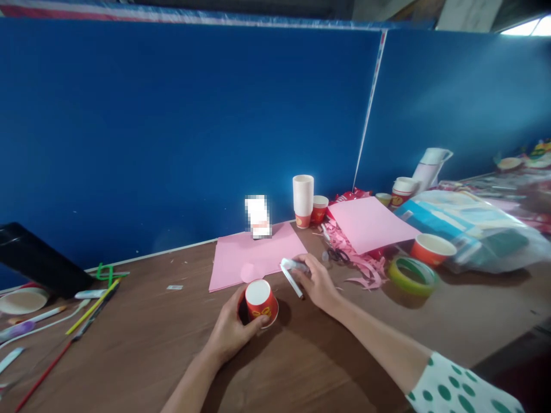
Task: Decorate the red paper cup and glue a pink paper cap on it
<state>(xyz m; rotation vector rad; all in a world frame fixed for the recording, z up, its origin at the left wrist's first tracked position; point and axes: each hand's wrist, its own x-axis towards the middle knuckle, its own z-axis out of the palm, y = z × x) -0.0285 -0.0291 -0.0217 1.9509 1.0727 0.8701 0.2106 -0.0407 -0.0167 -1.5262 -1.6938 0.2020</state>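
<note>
My left hand point(236, 327) is wrapped round a red paper cup point(260, 301). The cup stands upside down on the brown table, its white base up and a yellow pattern on its side. To the right, my right hand point(316, 281) is closed on a white, pen-like stick point(293, 279) with a dark lower tip. A second white piece shows at its upper end, partly hidden by the fingers, so its exact kind is unclear. Just behind the cup, a small rounded pink paper piece point(250, 272) lies at the edge of pink paper sheets point(232, 255).
Stacked paper cups point(303, 195) stand by the blue partition. At right are pink paper point(372, 223), shredded strips, scissors point(338, 256), green-yellow tape point(413, 276), another red cup point(433, 250) and a plastic bag point(495, 235). A black bottle point(38, 258) and brushes lie left.
</note>
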